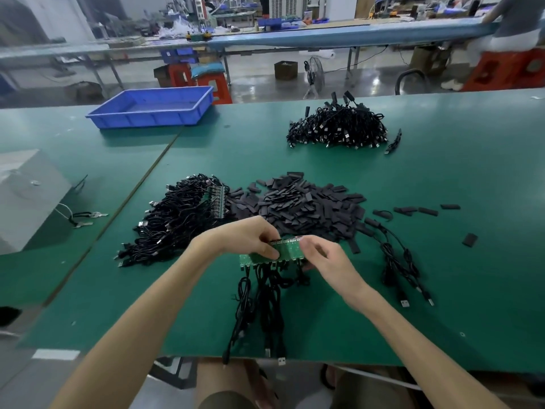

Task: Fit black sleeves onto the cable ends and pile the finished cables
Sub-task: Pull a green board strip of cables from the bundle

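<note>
Forearms reach in from 6 o'clock over the near edge of the green table (pixel 442 290). The left hand (pixel 244 237) pinches a green board strip (pixel 287 246) between thumb and curled fingers. The right hand (pixel 321 255) curls its fingers round the strip's right end. Black cables (pixel 265 296) hang from the strip toward 6 o'clock, with some plugs past the table edge.

Loose black sleeves (pixel 309 202) lie heaped at 12 o'clock, just beyond the hands. At 10 o'clock sits a cable heap (pixel 177 219) with more green strips in it. Well back at 1 o'clock is a cable pile (pixel 339 128), some of its upturned ends wearing sleeves. At 11 o'clock stands a blue tray (pixel 147 116), only its own floor showing inside.
</note>
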Demonstrator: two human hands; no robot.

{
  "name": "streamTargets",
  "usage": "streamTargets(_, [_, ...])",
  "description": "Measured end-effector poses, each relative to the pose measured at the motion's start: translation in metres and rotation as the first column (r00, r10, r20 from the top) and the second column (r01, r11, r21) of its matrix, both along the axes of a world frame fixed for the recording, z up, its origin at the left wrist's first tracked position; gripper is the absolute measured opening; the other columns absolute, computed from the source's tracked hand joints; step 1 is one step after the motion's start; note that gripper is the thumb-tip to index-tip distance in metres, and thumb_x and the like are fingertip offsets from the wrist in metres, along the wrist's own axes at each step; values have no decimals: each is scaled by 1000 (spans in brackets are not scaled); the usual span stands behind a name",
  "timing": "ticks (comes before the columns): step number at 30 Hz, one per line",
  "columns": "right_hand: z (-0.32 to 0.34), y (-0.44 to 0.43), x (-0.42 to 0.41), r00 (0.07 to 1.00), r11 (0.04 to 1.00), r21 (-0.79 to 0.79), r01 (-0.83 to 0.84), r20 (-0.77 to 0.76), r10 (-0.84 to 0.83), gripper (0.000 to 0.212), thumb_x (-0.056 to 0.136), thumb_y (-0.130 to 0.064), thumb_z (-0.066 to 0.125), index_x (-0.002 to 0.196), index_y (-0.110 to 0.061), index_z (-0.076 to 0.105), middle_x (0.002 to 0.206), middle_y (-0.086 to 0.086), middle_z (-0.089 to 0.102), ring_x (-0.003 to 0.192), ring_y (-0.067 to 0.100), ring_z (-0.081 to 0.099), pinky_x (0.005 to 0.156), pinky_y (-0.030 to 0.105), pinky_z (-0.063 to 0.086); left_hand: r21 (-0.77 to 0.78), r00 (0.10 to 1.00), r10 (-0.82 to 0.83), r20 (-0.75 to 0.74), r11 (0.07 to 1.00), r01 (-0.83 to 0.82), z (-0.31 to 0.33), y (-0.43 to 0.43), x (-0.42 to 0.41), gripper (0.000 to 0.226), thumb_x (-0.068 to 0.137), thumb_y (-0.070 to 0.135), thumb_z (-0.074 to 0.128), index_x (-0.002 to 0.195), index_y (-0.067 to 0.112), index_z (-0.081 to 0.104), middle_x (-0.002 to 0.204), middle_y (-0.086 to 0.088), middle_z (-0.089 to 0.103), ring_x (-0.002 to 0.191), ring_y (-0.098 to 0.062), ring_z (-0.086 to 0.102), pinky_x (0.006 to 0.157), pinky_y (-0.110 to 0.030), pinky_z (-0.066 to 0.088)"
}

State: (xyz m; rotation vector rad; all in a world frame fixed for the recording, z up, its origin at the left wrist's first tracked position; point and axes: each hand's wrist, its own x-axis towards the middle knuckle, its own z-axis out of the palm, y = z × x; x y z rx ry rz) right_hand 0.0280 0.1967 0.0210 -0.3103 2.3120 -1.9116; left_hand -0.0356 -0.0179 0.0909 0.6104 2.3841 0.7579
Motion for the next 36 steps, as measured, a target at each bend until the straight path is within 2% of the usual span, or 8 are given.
streamTargets(3, [3, -6, 2, 1000, 998, 64, 20, -25, -19, 36, 101, -35, 65, 79, -6, 65, 64, 11, 54, 62, 14, 45, 62, 29, 36, 30, 994, 51, -94, 998, -48, -4, 5, 1, 9, 88, 15, 78, 90, 17, 69, 85, -10, 73, 74, -22, 70, 73, -40, 59])
streamTargets(11, [17, -6, 2, 987, 967, -210, 145, 93, -128, 30, 103, -30, 63, 93, -2, 71, 83, 9, 75, 64, 19, 68, 74, 32, 57, 226, 961, 182, -209, 965, -134, -1, -1, 7, 21, 86, 38, 78, 96, 20, 72, 88, 0, 72, 81, -17, 67, 79, -32, 53])
streamTargets(15, [19, 3, 1, 956, 896, -384, 224, 266, -125, 24, 100, -28, 67, 101, -5, 75, 86, 9, 75, 61, 15, 63, 66, 26, 57, 451, 927, 361, -99, 847, -282, -8, -18, 19, 25, 87, 45, 71, 98, 23, 76, 94, 1, 76, 85, -10, 69, 77, -16, 52])
streamTargets(19, [17, 8, 3, 904, 799, -488, 352, 398, -156, 15, 97, -25, 71, 94, -10, 73, 73, 4, 67, 56, 14, 60, 54, 23, 55, 593, 873, 474, 113, 673, -442, -24, -31, 34, 27, 91, 38, 70, 111, 20, 75, 110, -3, 75, 109, -19, 68, 104, -27, 51])
streamTargets(21, [16, 8, 3, 893, 774, -509, 376, 423, -156, 14, 97, -24, 71, 93, -11, 74, 74, 2, 67, 57, 14, 59, 53, 23, 55, 641, 886, 436, 159, 636, -429, -29, -27, 44, 32, 88, 30, 75, 118, 20, 72, 116, 1, 74, 112, -12, 68, 103, -26, 51])
streamTargets(26, [18, 1, 6, 910, 789, -517, 331, 395, -122, 16, 97, -26, 71, 89, -13, 77, 73, 3, 69, 59, 14, 63, 54, 22, 55, 710, 872, 480, 95, 581, -397, -35, -10, 54, 32, 89, 25, 74, 119, 14, 71, 114, -14, 73, 102, -15, 67, 96, -28, 54])
streamTargets(33, [24, 4, 6, 965, 904, -370, 215, 224, -137, 30, 93, -38, 71, 104, -10, 72, 81, 7, 72, 74, 16, 73, 70, 11, 52, 737, 851, 523, 53, 554, -387, -31, -14, 55, 25, 90, 19, 72, 114, 13, 72, 107, -10, 76, 100, -21, 71, 91, -25, 55])
streamTargets(36, [26, 6, 3, 977, 924, -334, 186, 162, -138, 26, 93, -30, 74, 102, -6, 69, 89, 9, 72, 84, 27, 78, 84, 21, 58, 720, 785, 611, 106, 498, -484, -30, -20, 52, 31, 83, 26, 77, 113, 21, 70, 109, -12, 74, 106, -28, 69, 98, -31, 55])
